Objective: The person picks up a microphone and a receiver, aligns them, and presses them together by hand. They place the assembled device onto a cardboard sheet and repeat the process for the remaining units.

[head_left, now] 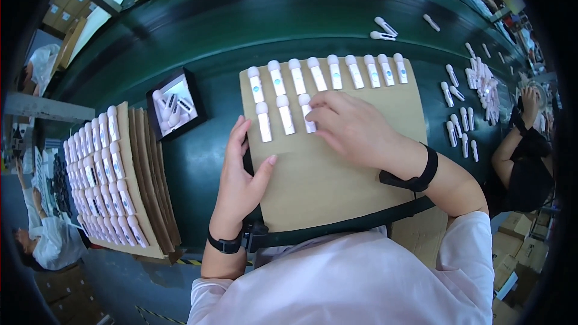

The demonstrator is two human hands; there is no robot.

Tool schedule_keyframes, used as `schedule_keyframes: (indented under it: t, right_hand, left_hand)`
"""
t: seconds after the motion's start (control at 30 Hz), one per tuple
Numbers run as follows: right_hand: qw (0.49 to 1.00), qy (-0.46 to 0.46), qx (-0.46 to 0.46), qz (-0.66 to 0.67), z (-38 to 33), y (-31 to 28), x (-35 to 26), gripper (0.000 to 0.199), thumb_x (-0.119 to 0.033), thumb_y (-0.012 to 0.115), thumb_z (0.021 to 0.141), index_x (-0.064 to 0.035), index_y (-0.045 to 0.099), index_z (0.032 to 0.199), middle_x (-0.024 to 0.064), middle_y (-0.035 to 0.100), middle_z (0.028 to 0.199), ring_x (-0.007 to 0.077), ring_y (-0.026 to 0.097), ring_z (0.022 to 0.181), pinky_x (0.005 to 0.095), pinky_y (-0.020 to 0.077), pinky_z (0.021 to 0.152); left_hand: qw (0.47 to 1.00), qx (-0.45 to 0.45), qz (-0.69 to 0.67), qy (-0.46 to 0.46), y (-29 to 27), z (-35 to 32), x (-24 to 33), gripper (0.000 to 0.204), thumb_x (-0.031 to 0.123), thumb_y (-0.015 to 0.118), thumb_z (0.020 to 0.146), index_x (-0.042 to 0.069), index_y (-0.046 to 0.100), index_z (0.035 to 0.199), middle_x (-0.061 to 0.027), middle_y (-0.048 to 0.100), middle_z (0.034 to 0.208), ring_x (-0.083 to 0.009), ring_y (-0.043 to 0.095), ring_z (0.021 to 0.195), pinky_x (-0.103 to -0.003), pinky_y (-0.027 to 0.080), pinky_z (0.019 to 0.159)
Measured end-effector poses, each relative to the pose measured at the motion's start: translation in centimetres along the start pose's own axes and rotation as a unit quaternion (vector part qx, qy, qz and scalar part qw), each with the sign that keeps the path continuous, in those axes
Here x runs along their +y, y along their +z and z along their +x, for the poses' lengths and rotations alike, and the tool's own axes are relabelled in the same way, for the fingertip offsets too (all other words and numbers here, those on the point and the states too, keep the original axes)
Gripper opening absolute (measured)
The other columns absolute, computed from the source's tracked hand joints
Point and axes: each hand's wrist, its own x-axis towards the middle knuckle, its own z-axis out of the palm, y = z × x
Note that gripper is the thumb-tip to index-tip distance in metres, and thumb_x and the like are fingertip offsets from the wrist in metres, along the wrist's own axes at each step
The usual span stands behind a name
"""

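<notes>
I've got the right hand [358,126] curled, fingertips on a white round-headed device [305,107], third in the lower row; whether it's gripped or merely touched, I can't tell. The left hand [238,177] is spread open, holding nothing I can see, at the left edge of the cardboard sheet [325,186]. Nine more line the upper row [335,72]! Left, I spot a black box [197,99], then a loaded cardboard stack [153,174]; right, loose devices [451,129] on green belt [211,42].
</notes>
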Motion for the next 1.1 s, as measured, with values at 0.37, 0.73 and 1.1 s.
schedule_keyframes:
  t: [0.37,0.73,1.1]
  right_hand:
    - [0.969,0.225,-0.011,-0.101,3.0,-8.7,14.2,0.016,-0.011,0.064,0.085,-0.0041,0.063,0.099,0.0129,0.06,0.106,0.0297,0.059,0.099,0.0362,0.0478,0.087]
    - [0.92,0.289,-0.202,-0.171,7.0,-6.8,19.0,0.021,-0.011,0.066,0.083,-0.008,0.064,0.103,0.0143,0.061,0.108,0.0301,0.057,0.104,0.0383,0.0456,0.092]
    - [0.95,0.239,-0.138,-0.149,7.4,-8.4,17.3,0.018,-0.011,0.066,0.083,-0.0049,0.064,0.1,0.0142,0.062,0.102,0.0276,0.06,0.089,0.0359,0.0491,0.083]
  left_hand:
    - [0.999,0.031,0.028,0.001,0.2,0.2,0.7,0.061,0.004,0.064,0.085,0.002,0.035,0.138,-0.0234,0.03,0.148,-0.0323,0.038,0.134,-0.042,0.035,0.108]
    - [0.993,0.105,0.05,0.0,-0.3,0.4,0.9,0.046,0.001,0.058,0.085,0.003,0.048,0.13,-0.0182,0.039,0.145,-0.027,0.042,0.131,-0.039,0.038,0.104]
    - [0.985,0.131,0.084,0.075,-0.5,0.5,1.4,0.04,-0.004,0.057,0.082,0.0,0.053,0.122,-0.0169,0.047,0.137,-0.0259,0.048,0.126,-0.038,0.038,0.104]
